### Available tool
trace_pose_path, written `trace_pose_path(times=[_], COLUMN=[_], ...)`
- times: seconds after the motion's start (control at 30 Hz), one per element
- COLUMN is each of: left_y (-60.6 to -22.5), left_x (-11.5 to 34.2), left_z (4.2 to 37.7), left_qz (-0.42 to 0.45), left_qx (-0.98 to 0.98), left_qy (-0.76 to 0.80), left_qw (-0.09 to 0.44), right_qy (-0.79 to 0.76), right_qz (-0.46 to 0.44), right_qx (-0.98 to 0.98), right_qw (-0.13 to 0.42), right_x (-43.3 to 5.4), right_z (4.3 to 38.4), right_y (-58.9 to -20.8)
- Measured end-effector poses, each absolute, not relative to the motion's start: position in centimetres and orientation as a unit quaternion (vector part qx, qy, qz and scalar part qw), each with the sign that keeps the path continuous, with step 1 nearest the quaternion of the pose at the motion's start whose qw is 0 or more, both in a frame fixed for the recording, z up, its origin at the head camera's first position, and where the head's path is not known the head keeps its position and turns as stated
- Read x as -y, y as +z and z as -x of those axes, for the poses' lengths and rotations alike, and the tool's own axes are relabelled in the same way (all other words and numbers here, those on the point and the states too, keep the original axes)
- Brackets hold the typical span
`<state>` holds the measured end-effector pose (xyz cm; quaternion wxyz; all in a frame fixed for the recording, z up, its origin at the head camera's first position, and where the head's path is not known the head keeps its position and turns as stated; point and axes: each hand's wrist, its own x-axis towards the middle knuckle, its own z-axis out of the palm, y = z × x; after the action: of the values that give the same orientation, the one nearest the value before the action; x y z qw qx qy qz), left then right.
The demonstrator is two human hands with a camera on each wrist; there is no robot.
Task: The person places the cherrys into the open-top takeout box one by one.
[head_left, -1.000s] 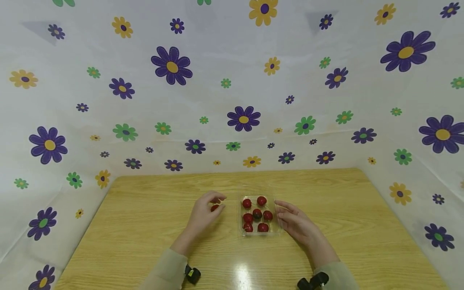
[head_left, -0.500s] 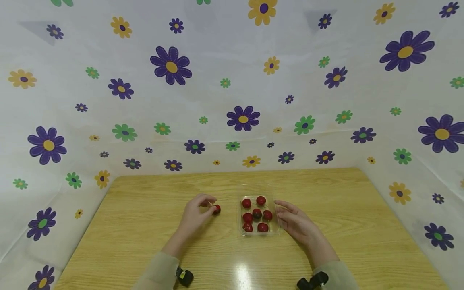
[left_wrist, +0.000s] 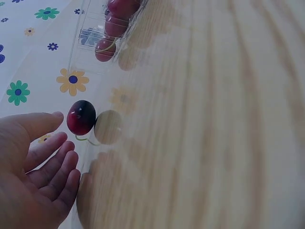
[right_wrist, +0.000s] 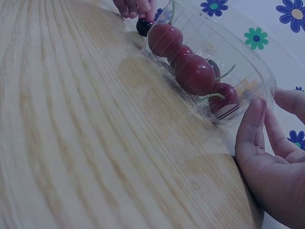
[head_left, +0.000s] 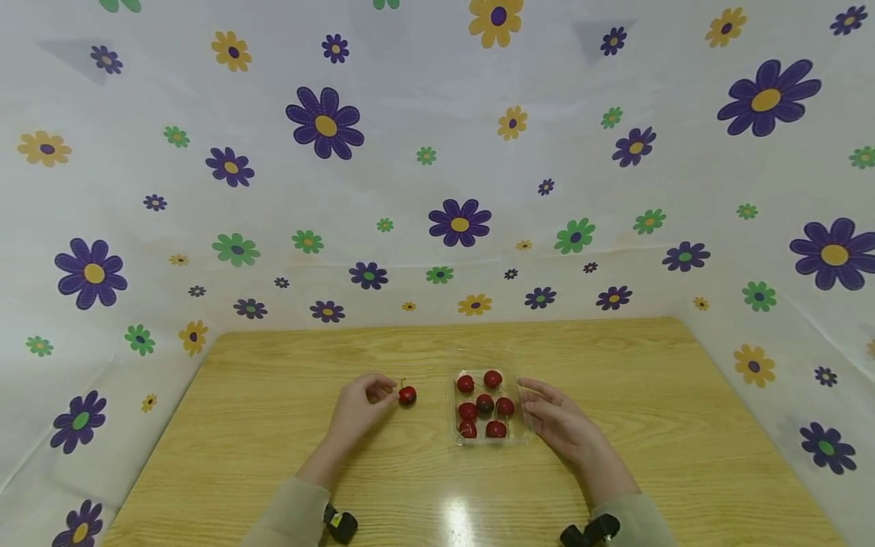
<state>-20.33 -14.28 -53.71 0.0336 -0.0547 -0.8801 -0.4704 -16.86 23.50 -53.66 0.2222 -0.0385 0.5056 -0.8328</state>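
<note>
A dark red cherry [head_left: 407, 395] with a thin green stem rests on the table, left of a clear plastic box [head_left: 459, 442]. My left hand [head_left: 364, 403] is just left of this cherry, palm side on the table. In the left wrist view a small gap separates thumb and fingers from the cherry [left_wrist: 81, 118], and they hold nothing. Several cherries [right_wrist: 195, 75], some with stems, lie in the box. On the box's right side, my right hand [head_left: 562, 422] touches the wall with extended fingers [right_wrist: 250, 126].
The wooden table [head_left: 273, 380] is backed by a white flowered cloth [head_left: 396, 182] that also rises on both sides. Straps with small black devices [head_left: 339, 524] are on both wrists. The table's surface mirrors the cherries and box.
My left hand has let go of the cherry, leaving it on the table, and drawn back to the left. The right hand and the box have stayed in place.
</note>
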Motion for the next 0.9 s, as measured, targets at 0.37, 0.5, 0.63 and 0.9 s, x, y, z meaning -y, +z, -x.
trace_pose_path(times=[0.37, 0.5, 0.63, 0.9], left_y=[-53.8, -53.8, -53.9, -54.1], left_x=[13.6, 13.3, 13.0, 12.9], left_z=[21.0, 21.0, 21.0, 21.2], left_qz=[0.043, 0.047, 0.047, 0.051], left_qx=[0.889, 0.896, 0.902, 0.909], left_qy=[-0.456, -0.441, -0.429, -0.413], left_qw=[-0.012, -0.016, -0.020, -0.022], right_qy=[-0.833, -0.833, -0.832, -0.831], right_qz=[0.039, 0.039, 0.038, 0.030], right_qx=[-0.505, -0.505, -0.506, -0.509], right_qw=[0.222, 0.222, 0.223, 0.223], right_x=[-23.4, -23.4, -23.4, -23.4], right_z=[16.9, 16.8, 16.8, 16.8], right_y=[-53.6, -53.5, -53.4, -53.3])
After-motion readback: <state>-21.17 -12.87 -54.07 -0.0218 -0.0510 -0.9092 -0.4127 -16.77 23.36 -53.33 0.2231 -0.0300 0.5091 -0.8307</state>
